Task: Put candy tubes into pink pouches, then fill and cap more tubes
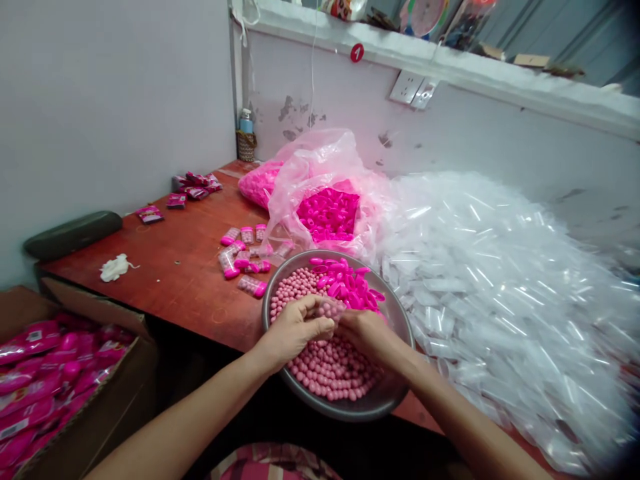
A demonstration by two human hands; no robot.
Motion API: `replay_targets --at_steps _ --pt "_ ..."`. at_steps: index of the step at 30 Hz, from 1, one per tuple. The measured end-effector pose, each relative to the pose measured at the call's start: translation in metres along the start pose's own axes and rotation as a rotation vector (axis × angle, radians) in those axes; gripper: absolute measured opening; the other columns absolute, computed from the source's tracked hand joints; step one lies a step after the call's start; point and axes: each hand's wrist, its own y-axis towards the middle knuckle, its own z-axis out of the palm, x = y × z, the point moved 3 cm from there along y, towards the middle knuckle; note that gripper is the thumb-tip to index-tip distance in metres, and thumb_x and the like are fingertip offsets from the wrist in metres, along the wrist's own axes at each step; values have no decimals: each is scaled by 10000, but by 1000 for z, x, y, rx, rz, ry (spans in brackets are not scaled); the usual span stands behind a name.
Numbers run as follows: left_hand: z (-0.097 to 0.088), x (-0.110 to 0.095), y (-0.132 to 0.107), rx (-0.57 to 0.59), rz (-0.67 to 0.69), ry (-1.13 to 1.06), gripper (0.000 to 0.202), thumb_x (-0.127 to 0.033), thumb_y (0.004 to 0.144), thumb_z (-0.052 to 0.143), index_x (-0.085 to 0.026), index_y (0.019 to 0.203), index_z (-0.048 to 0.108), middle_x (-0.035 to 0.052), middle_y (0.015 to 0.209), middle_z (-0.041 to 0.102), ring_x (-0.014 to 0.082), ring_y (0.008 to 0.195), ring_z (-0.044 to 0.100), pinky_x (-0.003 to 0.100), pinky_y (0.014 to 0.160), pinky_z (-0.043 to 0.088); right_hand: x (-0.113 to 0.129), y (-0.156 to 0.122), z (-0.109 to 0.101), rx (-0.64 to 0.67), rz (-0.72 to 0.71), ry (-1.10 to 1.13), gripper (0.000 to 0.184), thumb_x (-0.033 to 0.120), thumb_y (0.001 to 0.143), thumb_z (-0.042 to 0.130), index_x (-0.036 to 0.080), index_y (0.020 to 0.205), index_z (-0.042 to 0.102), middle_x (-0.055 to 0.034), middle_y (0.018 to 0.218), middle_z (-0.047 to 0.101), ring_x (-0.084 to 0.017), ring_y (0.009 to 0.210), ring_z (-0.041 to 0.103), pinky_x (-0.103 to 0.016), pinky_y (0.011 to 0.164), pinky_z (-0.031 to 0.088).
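Note:
A metal bowl sits at the table's near edge, holding pale pink round candies and bright pink caps. Both hands meet over the bowl. My left hand is curled, fingers pinched around a small clear tube filled with pink candies. My right hand is also closed, fingers touching the same tube from the right side. Several filled, capped tubes lie on the red-brown table just left of the bowl.
An open pink bag of caps stands behind the bowl. A large heap of clear empty tubes covers the right. Cardboard box of pink packets at lower left; dark case, white scrap, packets further left.

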Motion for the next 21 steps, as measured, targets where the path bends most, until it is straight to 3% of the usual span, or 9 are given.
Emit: replay_targets --at_steps 3,5,9,13,16,19,21 --pt "-2 2 2 -4 62 123 290 -253 664 679 -145 922 604 24 823 573 150 797 548 249 697 455 -1 -7 -33 -311 125 277 152 269 820 540 203 882 662 -23 766 686 -174 680 622 -271 630 469" --pt "-3 4 4 -8 90 206 281 -233 681 655 -149 944 605 26 835 575 165 820 547 261 702 460 8 -10 -47 -438 142 393 172 307 811 559 215 916 660 -19 812 688 -177 729 626 -280 678 479" --pt "-4 5 4 2 139 286 281 -207 704 629 -152 979 605 39 875 601 180 841 557 282 737 459 24 -7 -56 -408 77 518 190 298 805 571 227 958 658 -23 914 688 -187 830 627 -305 765 481" --pt "-5 -2 1 -103 204 213 264 -247 728 626 -146 971 607 60 944 618 195 913 559 308 819 450 2 -2 -60 -520 99 424 192 302 840 516 225 967 639 -29 909 678 -187 809 625 -316 733 490" --pt "-7 -7 -2 -226 260 99 295 -305 765 595 -154 1018 582 60 993 609 194 937 561 330 843 456 -16 8 -54 -368 1 66 172 241 855 492 206 942 637 -48 889 669 -185 787 611 -300 703 474" --pt "-6 -7 -2 -219 273 150 285 -310 758 608 -149 993 604 59 965 617 199 937 559 335 852 458 -21 23 -39 -139 -151 -298 216 136 858 454 187 995 613 -73 972 640 -198 885 569 -303 748 445" --pt "-6 -7 -1 -220 270 142 288 -314 742 625 -145 975 612 56 947 618 197 920 563 341 854 460 -19 33 -30 -61 -216 -483 225 114 855 452 183 1014 596 -79 1008 618 -209 938 535 -325 791 420"
